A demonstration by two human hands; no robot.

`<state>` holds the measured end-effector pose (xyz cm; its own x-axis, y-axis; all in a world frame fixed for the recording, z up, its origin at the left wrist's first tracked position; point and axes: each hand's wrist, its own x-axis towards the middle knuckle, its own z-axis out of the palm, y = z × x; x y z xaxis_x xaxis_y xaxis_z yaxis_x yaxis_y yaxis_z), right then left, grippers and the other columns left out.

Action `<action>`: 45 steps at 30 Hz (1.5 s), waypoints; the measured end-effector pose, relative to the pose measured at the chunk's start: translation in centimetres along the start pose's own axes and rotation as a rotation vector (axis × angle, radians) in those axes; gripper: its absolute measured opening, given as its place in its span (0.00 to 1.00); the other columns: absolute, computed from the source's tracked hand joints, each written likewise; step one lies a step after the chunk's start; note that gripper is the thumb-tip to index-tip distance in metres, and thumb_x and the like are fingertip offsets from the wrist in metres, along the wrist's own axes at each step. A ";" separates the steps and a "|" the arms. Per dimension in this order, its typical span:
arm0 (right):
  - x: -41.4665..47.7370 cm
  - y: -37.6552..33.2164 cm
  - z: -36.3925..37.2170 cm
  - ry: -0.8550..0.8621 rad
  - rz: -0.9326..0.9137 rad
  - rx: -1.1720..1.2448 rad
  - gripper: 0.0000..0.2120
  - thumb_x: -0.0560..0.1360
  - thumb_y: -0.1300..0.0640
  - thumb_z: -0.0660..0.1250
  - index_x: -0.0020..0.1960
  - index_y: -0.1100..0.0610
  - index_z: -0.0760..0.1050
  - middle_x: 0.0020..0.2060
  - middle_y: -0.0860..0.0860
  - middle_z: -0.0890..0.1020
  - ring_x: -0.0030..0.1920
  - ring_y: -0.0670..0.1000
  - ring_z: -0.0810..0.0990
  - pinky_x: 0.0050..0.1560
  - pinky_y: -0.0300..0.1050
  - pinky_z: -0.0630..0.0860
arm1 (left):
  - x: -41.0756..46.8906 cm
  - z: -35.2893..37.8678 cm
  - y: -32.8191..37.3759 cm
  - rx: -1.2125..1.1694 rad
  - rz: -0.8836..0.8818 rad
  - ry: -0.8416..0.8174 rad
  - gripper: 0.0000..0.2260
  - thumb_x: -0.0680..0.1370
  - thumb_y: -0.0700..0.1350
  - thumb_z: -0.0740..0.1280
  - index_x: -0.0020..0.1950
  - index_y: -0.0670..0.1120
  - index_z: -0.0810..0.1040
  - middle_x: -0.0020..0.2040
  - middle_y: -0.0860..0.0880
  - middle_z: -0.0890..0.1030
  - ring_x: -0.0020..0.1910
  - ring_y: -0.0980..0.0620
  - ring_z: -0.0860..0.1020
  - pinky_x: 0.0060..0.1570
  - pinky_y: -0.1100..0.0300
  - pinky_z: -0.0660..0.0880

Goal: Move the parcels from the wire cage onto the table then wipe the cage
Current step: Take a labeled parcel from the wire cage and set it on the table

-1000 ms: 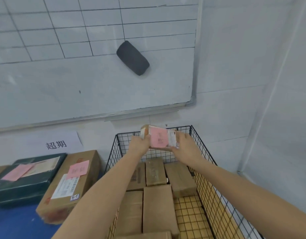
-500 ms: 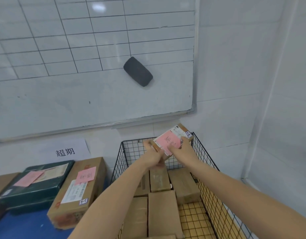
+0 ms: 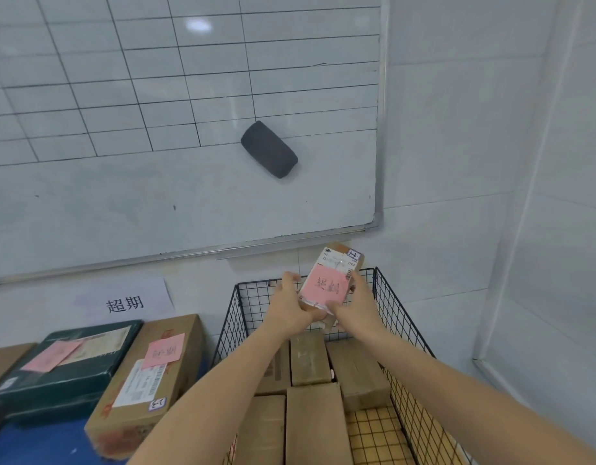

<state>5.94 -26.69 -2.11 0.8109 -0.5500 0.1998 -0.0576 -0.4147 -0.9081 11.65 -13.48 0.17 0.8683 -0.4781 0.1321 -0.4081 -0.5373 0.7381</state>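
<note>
Both hands grasp a small cardboard parcel (image 3: 326, 283) held up over the back of the wire cage (image 3: 407, 347). The left hand (image 3: 289, 307) holds its lower left edge and the right hand (image 3: 360, 303) wraps its right side. The parcel is tilted, its pink note facing the camera, and it is lifted off the load below.

Inside the cage, plain cardboard parcels (image 3: 315, 427) lie packed side by side, filling its left and back. By the cage's right wall, bare yellowish floor (image 3: 373, 431) shows through the mesh.

Just beside the cage's left wall, a brown carton (image 3: 148, 374) with a pink note and a shipping label lies on the blue bench (image 3: 28, 444). A dark green box (image 3: 65, 370), also pink-noted, lies left of the carton.

Above the cage hangs a whiteboard (image 3: 155, 196) with a dark eraser (image 3: 269, 149) stuck to it. A white wall stands close on the cage's right.
</note>
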 end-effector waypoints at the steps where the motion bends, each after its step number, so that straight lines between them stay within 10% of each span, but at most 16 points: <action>1: -0.1 0.0 -0.1 0.004 -0.014 -0.004 0.33 0.68 0.67 0.71 0.69 0.53 0.65 0.62 0.52 0.73 0.64 0.51 0.71 0.53 0.41 0.75 | -0.1 0.0 0.2 0.028 0.031 -0.012 0.36 0.67 0.49 0.77 0.68 0.51 0.60 0.60 0.46 0.70 0.54 0.50 0.73 0.47 0.62 0.69; 8: -0.6 -0.7 -1.7 0.003 -0.031 -0.057 0.24 0.76 0.67 0.65 0.70 0.57 0.65 0.62 0.53 0.77 0.57 0.51 0.78 0.39 0.31 0.73 | -1.0 0.4 0.7 0.120 0.108 -0.138 0.36 0.69 0.51 0.76 0.73 0.54 0.64 0.67 0.51 0.70 0.63 0.51 0.71 0.61 0.58 0.71; 24: -1.8 -0.7 -7.0 -0.176 -0.112 -0.305 0.36 0.76 0.51 0.67 0.77 0.56 0.53 0.71 0.53 0.69 0.71 0.52 0.67 0.68 0.47 0.65 | -1.4 1.4 0.6 0.103 0.030 -0.068 0.37 0.67 0.46 0.77 0.73 0.49 0.67 0.67 0.48 0.74 0.63 0.51 0.73 0.59 0.62 0.70; 45: -3.8 -0.2 -5.1 -0.492 -0.051 -0.562 0.48 0.68 0.47 0.75 0.78 0.57 0.51 0.75 0.54 0.63 0.73 0.53 0.64 0.70 0.48 0.66 | -4.9 -0.6 -0.1 -0.019 -0.159 -0.005 0.36 0.67 0.42 0.78 0.73 0.50 0.67 0.66 0.49 0.74 0.63 0.51 0.74 0.64 0.58 0.71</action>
<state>-0.09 -28.26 -0.78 0.9798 -0.1872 -0.0709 -0.1949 -0.8113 -0.5513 7.62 -10.66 -0.14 0.9201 -0.3916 0.0089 -0.2600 -0.5936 0.7616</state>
